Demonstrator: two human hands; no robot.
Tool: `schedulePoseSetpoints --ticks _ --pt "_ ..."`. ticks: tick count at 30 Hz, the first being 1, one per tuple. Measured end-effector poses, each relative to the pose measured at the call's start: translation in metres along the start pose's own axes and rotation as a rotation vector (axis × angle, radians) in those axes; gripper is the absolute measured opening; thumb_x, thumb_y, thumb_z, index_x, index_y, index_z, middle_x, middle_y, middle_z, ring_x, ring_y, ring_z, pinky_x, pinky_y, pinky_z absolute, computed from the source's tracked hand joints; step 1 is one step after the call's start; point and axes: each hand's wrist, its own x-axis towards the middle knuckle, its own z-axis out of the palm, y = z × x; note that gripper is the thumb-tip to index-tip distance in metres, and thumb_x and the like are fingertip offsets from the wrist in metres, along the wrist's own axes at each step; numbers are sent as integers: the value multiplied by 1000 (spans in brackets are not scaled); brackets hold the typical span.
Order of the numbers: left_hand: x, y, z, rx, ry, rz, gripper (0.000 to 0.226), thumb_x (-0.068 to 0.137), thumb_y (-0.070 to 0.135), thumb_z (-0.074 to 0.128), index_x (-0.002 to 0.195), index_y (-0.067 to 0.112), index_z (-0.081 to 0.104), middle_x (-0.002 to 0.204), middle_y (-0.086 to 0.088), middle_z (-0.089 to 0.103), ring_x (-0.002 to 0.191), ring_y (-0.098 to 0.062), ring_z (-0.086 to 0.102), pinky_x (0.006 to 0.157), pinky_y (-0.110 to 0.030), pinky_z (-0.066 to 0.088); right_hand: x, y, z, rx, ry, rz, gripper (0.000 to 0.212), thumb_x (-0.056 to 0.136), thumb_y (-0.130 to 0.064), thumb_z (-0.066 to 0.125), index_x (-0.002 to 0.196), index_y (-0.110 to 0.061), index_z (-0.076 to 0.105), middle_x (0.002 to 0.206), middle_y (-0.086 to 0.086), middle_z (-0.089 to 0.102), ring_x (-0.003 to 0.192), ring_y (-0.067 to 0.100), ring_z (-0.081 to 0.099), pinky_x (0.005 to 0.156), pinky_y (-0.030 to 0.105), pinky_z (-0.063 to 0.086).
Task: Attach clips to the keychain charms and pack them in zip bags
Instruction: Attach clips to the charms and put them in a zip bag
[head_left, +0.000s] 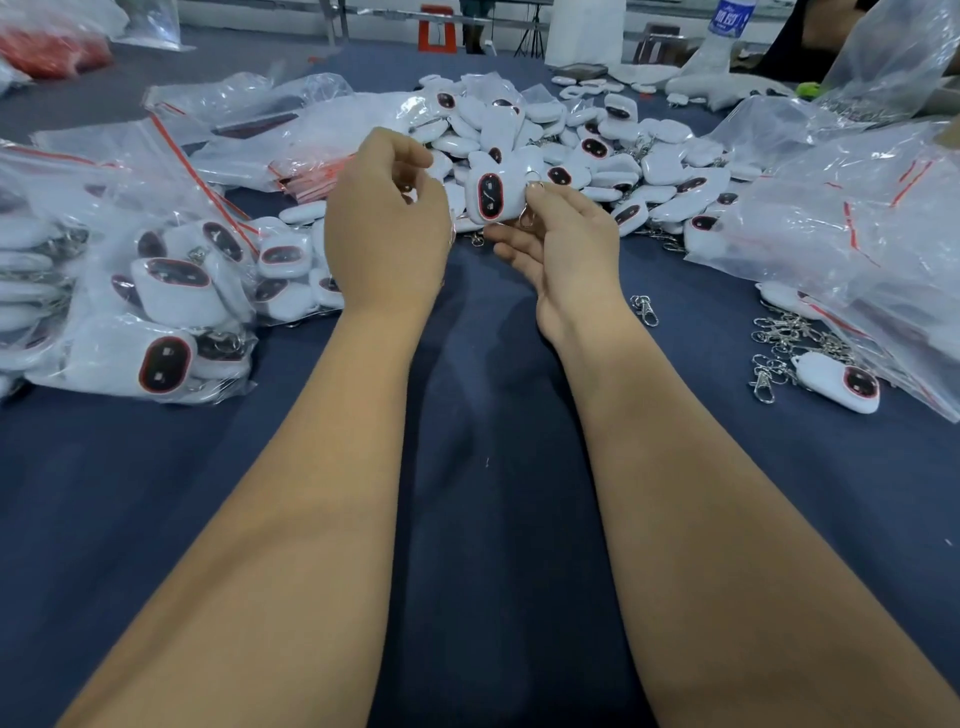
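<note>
White charm (488, 195) with a dark oval face sits pinched in the right hand (558, 244), a clip (530, 205) at its ring; the left hand (387, 223) curls beside it, grasp unclear. Filled zip bags (156, 291) lie left, but a large loose pile (587, 150) on the table (493, 493) suggests much remains.

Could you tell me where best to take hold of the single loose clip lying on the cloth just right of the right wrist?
Take the loose clip by its long hook body, a pinch grip across the narrow sides, coming straight down from above. It lies flat on the blue cloth with clear space all round, apart from the clip pile, so probably nothing snags.
</note>
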Motion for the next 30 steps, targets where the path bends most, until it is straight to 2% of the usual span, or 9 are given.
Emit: schedulePoseSetpoints --ticks 4,6,8,11,16,20,24,27,30 --pt "4 -9 -2 565 -169 6 35 83 30 56 116 22 63 122 -3 59 123 -30 41 94 -37 35 1 2 0 -89 14 -24 12 91 -7 59 80 -10 62 67 5 60 50 15 59 50 21 48" --pt "0 -10 0 759 -300 -45 47 83 41 58 125 19 58 132 -9 52 128 -34 35 100 -43 29 2 4 -1 -148 11 -50 10 89 -5 62 80 -9 64 64 3 61 49 12 57 48 19 45" --pt "-2 -11 2 822 -344 -42 46 83 38 59 125 18 59 133 -10 50 129 -34 35 102 -43 27 3 6 -1 -188 0 -67 6 87 -3 64 83 -8 65 64 2 60 49 9 54 48 18 44" --pt "-1 -10 0 759 -294 -30 35 84 24 57 118 20 67 126 -8 56 124 -35 40 98 -42 29 3 7 0 -206 -30 -64 9 87 0 65 89 -8 67 73 3 61 53 8 52 53 18 45" --pt "0 -8 -3 657 -153 4 30 91 26 49 109 19 72 120 -11 58 119 -34 42 90 -40 33 2 5 2 -131 -45 -27 13 93 0 60 88 -11 66 73 5 61 54 9 52 58 19 51" --pt "2 -9 -6 482 -107 -34 26 88 18 43 90 9 67 93 -13 63 85 -29 52 65 -33 35 2 5 1 -66 -1 -25 4 94 -5 61 90 -6 62 73 7 60 52 8 56 59 21 53" --pt "3 -7 -8 399 -94 -83 31 87 19 47 111 21 66 102 0 68 100 -23 58 74 -29 37 1 3 2 -32 14 -47 9 94 -4 61 86 -6 59 71 9 60 48 8 58 57 21 54" --pt "4 -9 -8 488 -131 -52 25 83 26 55 102 21 70 102 -1 68 106 -28 57 77 -32 38 0 4 5 -4 -19 -56 7 94 -1 59 90 -3 55 76 12 60 54 13 60 62 25 58" --pt "4 -9 -8 527 -169 -66 22 78 27 54 86 20 73 89 -4 68 104 -34 54 88 -38 42 -1 6 7 -62 -56 -57 10 94 1 58 87 -5 52 81 15 60 60 18 63 62 25 58"
